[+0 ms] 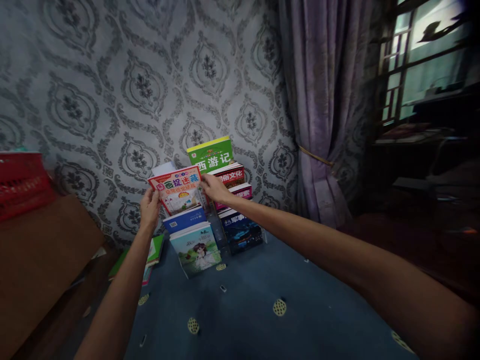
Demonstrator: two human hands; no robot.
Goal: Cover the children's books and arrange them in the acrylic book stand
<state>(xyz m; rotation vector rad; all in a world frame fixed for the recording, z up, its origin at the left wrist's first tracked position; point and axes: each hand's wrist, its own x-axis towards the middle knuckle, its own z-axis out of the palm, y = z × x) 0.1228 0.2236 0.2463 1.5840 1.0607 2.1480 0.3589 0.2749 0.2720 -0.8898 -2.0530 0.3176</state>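
Between my two hands is a red-bordered children's book (180, 192) with colourful lettering, upright and leaning back. My left hand (150, 205) grips its left edge, and my right hand (214, 189) holds its upper right edge. In front of it stand a blue book (185, 220) and a pale green book (197, 250) with a drawn girl on the cover. To the right is a second stepped row: a green book (212, 156) at the back, a red book (234, 176), a pink book (243, 193) and a dark blue book (242, 232) at the front.
The books stand on a dark blue patterned cloth (255, 310) against a patterned wall (150, 75). Green books (154, 250) lie by my left forearm. At left, a red basket (24, 185) sits above a brown cardboard box (48, 260). A purple curtain (318, 110) hangs right.
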